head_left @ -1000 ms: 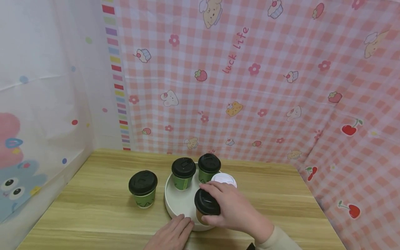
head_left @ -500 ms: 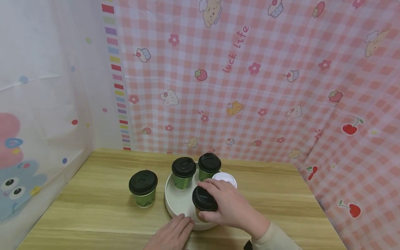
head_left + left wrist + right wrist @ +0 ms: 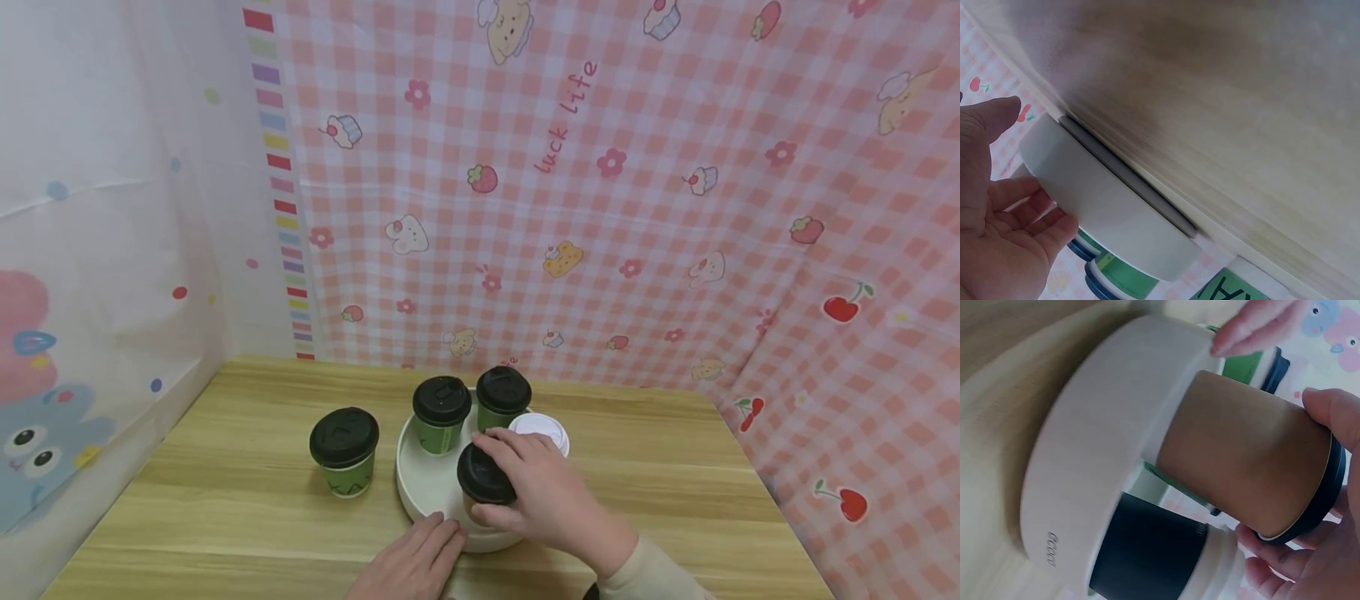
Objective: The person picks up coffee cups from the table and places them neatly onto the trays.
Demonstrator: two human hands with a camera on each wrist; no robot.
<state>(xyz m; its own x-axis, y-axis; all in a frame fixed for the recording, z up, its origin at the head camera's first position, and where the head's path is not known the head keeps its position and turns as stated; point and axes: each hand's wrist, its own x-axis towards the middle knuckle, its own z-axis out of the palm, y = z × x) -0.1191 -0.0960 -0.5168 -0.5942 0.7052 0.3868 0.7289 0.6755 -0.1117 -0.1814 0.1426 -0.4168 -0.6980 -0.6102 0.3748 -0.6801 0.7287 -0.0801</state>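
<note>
My right hand (image 3: 551,496) grips a brown paper coffee cup (image 3: 1247,450) with a black lid, thumb on one side and fingers on the other. The cup stands inside the front right of a round white tray (image 3: 429,487). On the tray's front rim rest the straight fingers of my left hand (image 3: 416,557); the left wrist view shows its fingertips (image 3: 1063,230) against the rim. Behind the held cup, the tray bears two green cups with black lids, a left one (image 3: 439,417) and a right one (image 3: 502,400), plus a dark cup (image 3: 1150,547) with a white lid.
Another green cup (image 3: 345,454) with a black lid stands on the wooden table (image 3: 255,450), left of the tray. A grey base (image 3: 1129,175) shows beneath the tray. Pink checked cloth (image 3: 450,275) hangs behind and to the right, white printed cloth (image 3: 112,250) on the left.
My right hand has shifted the brown cup slightly left and toward the tray's middle. The left hand and the other cups have stayed in place.
</note>
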